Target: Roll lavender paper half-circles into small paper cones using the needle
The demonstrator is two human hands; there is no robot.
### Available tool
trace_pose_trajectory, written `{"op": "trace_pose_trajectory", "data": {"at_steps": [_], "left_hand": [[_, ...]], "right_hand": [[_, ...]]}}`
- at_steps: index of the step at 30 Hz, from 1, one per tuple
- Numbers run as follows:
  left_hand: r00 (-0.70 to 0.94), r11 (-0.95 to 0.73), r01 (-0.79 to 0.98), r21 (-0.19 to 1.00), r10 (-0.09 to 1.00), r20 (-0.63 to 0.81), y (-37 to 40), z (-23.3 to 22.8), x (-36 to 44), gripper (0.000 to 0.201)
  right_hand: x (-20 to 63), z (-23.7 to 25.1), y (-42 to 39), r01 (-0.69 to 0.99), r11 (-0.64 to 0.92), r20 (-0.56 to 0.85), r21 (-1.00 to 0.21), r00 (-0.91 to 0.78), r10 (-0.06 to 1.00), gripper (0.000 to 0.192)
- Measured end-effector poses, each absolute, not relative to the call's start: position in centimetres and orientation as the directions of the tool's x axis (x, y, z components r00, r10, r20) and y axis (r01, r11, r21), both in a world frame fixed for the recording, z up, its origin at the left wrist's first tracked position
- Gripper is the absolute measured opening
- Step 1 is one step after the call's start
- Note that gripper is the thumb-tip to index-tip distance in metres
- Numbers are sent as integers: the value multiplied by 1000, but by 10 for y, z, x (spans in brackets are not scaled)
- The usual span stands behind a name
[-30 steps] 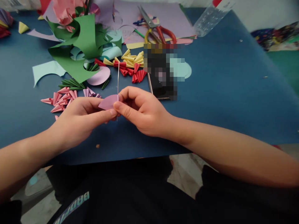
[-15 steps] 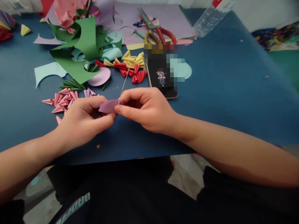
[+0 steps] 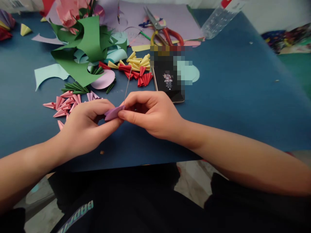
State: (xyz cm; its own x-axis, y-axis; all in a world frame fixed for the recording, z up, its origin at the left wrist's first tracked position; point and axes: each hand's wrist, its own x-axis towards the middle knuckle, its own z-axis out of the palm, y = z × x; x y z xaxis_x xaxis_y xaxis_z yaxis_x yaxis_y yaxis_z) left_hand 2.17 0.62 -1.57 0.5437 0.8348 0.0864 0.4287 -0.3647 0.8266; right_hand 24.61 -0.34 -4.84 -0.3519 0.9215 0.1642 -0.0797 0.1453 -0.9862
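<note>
Between my two hands is a piece of purple paper (image 3: 113, 113), partly curled, with a thin stick (image 3: 127, 84) rising from its right edge. My left hand (image 3: 91, 124) grips the paper's left side between thumb and fingers. At the right edge, my right hand (image 3: 153, 113) pinches the paper together with the stick's lower end, which the fingers hide. Close beyond my left hand lie pink paper cones (image 3: 65, 105) and a few purple paper cones (image 3: 92, 96), partly covered by the hand.
Green paper cones (image 3: 75, 88), yellow cones (image 3: 138, 61) and red cones (image 3: 145, 79) lie farther back. A phone (image 3: 167, 82) rests beyond my right hand, beside pale blue paper discs (image 3: 191, 73). Scissors (image 3: 161, 29), green paper scraps (image 3: 89, 38) and a plastic bottle (image 3: 218, 20) are at the back.
The purple paper has turned slightly in my fingers and shows a narrower side. The stick's top has tilted a little to the left. Both hands stay nearly in place.
</note>
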Motion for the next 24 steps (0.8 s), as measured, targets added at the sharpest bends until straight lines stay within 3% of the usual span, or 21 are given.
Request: {"op": "trace_pose_trajectory", "data": {"at_steps": [4, 8, 19, 24], "left_hand": [[574, -453, 424, 785, 804, 154, 7, -17, 21, 31], [574, -527, 455, 718, 790, 216, 7, -17, 20, 24], [603, -632, 472, 615, 740, 299, 7, -13, 17, 14], [585, -634, 463, 619, 743, 324, 7, -14, 16, 17]], "right_hand": [[248, -48, -3, -57, 180, 188, -982, -363, 912, 29], [249, -47, -2, -40, 247, 245, -968, -353, 903, 32], [252, -49, 1, -2, 469, 436, -883, -368, 821, 33], [252, -47, -1, 106, 573, 518, -812, -321, 793, 31]]}}
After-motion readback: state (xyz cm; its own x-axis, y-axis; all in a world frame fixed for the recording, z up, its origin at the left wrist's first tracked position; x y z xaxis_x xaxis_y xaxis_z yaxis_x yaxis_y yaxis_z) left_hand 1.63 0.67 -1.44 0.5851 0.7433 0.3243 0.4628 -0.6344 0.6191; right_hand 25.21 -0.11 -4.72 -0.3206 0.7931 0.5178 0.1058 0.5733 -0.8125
